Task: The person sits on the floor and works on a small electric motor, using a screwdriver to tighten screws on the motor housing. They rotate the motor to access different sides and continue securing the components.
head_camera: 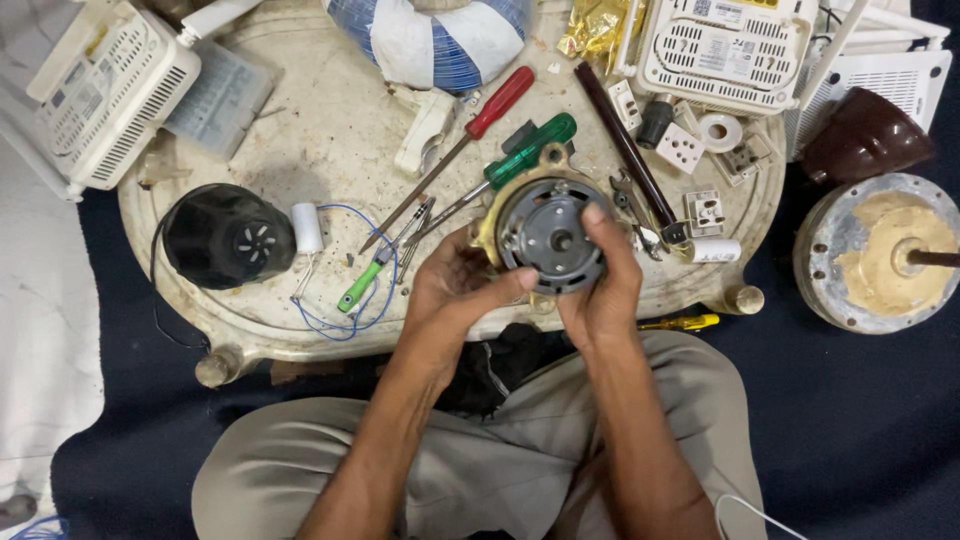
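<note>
A round grey electric motor [551, 232] with a brass-coloured frame is held over the near edge of a worn white tabletop [330, 140]. My left hand [455, 285] grips it from the left and below, thumb across its lower face. My right hand [603, 275] wraps its right side, thumb on the upper rim. A red-handled screwdriver [497, 104] and a green-handled screwdriver [530, 148] lie just beyond the motor.
A black round housing [225, 236], a white capacitor [308, 227] with blue wire and a small green tester [358, 290] lie left. White router boxes [110, 90] [725, 45], sockets [680, 147], a dark rod [625, 145], a yellow tool [680, 322] and a round metal cover [880, 250] surround.
</note>
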